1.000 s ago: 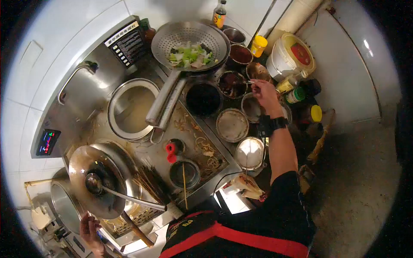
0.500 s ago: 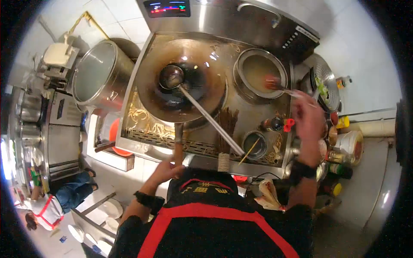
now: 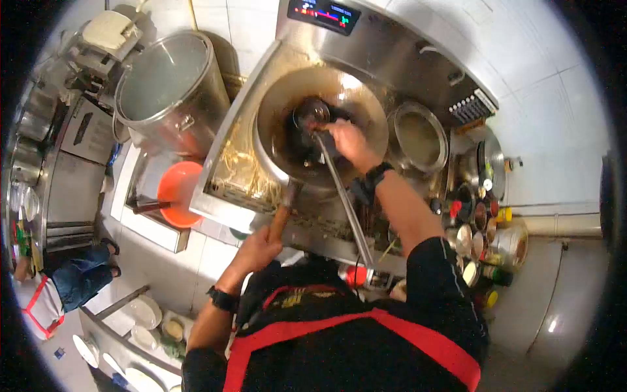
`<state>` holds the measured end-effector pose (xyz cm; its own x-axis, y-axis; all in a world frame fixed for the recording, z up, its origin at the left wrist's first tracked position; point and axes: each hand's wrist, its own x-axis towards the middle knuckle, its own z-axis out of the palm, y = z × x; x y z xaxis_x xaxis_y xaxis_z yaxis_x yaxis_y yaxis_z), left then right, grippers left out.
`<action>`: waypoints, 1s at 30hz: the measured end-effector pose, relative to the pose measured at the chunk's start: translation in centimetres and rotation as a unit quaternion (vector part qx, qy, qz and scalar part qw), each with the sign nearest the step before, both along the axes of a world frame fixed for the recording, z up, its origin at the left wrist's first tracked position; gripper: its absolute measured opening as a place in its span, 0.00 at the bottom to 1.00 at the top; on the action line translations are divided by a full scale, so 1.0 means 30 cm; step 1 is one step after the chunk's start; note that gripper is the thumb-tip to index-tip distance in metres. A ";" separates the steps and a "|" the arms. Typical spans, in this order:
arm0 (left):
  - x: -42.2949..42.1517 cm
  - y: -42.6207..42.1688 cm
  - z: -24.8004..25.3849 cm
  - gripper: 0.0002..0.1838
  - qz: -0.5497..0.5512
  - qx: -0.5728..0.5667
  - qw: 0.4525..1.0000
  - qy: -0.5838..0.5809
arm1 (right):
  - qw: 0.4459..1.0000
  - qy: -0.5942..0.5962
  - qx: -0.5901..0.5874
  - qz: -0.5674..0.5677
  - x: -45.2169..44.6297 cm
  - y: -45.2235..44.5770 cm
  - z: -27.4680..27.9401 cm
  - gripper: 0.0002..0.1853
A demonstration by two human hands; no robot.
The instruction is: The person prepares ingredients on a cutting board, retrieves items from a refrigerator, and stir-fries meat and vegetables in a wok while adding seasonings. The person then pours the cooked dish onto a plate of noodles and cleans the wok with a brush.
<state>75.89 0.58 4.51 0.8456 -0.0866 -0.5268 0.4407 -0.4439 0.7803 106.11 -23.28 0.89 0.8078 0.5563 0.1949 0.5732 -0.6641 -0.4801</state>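
Note:
My left hand (image 3: 259,249) is wrapped around the wooden handle (image 3: 281,219) of the wok (image 3: 274,124). Dark liquid lies in the bottom of the wok. A long-handled ladle rests there, its bowl (image 3: 310,112) in the liquid and its metal handle (image 3: 346,202) sloping over the near rim. Above the wok, close to the ladle bowl, my right hand (image 3: 351,140) has its fingers closed on a small spoon (image 3: 317,126) with a reddish tip, largely hidden and blurred.
Right of the wok sits a round metal pot (image 3: 418,140) of cloudy liquid. Seasoning containers (image 3: 477,238) crowd the far right. On the left stand a tall stockpot (image 3: 202,98) and an orange basin (image 3: 181,186). Another person's legs (image 3: 81,277) show at lower left.
My right hand has moved left, from beside the cloudy-liquid pot to over the ladle bowl in the wok, carrying the spoon. My left hand keeps its grip on the wok handle. The view has shifted.

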 end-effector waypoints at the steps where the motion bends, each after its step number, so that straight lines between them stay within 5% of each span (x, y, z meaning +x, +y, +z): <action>1: 0.012 0.003 0.005 0.18 -0.007 -0.014 1.000 -0.006 | 0.996 -0.080 -0.029 0.005 -0.002 -0.010 0.047 0.13; 3: 0.016 -0.010 0.030 0.17 -0.014 0.003 0.999 -0.033 | 0.974 -0.177 0.130 -0.060 -0.034 -0.030 0.145 0.12; 7: 0.001 0.000 -0.016 0.18 0.026 -0.027 0.998 0.042 | 0.948 -0.078 0.204 -0.232 -0.177 -0.259 0.446 0.12; 9: 0.005 -0.015 0.000 0.17 0.032 -0.023 0.999 0.029 | 0.921 -0.186 0.155 -0.304 -0.270 -0.522 0.534 0.11; 10: 0.032 -0.058 0.084 0.17 0.040 -0.019 0.997 0.071 | 0.888 -0.171 0.273 -0.329 -0.347 -0.638 0.592 0.11; 11: -0.016 0.030 -0.111 0.11 0.034 -0.048 0.998 0.033 | 0.841 -0.161 0.390 -0.338 -0.427 -0.752 0.644 0.11; 14: 0.021 -0.050 -0.022 0.07 0.065 -0.084 0.991 0.085 | 0.751 -0.226 0.328 -0.527 -0.659 -1.173 0.724 0.11; 17: 0.035 -0.074 -0.039 0.09 0.068 -0.042 0.992 0.093 | 0.691 -0.208 0.178 -0.669 -0.777 -1.625 0.566 0.13; 19: 0.020 0.077 -0.239 0.14 0.021 -0.026 0.997 0.072 | 0.672 -0.196 0.070 -0.710 -0.782 -1.822 0.423 0.14; 22: 0.047 0.352 -0.534 0.13 0.084 -0.185 0.951 0.232 | 0.698 -0.109 -0.029 -0.707 -0.723 -2.030 0.181 0.13; 24: 0.045 0.145 -0.283 0.13 -0.014 0.025 0.987 0.158 | 0.736 -0.101 -0.066 -0.666 -0.651 -2.071 0.050 0.12; 27: 0.049 0.052 -0.188 0.13 -0.038 0.075 0.983 0.160 | 0.768 -0.046 -0.141 -0.624 -0.598 -2.099 -0.065 0.11; 30: 0.055 0.014 -0.157 0.13 -0.052 0.100 0.979 0.171 | 0.754 0.021 -0.056 -0.654 -0.552 -2.111 -0.108 0.11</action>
<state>77.54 0.98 -0.21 0.6086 -0.0287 -0.7930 0.6055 -0.6290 0.4875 89.54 -86.59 -2.36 0.6845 -0.7102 0.1645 -0.6209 -0.6862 -0.3790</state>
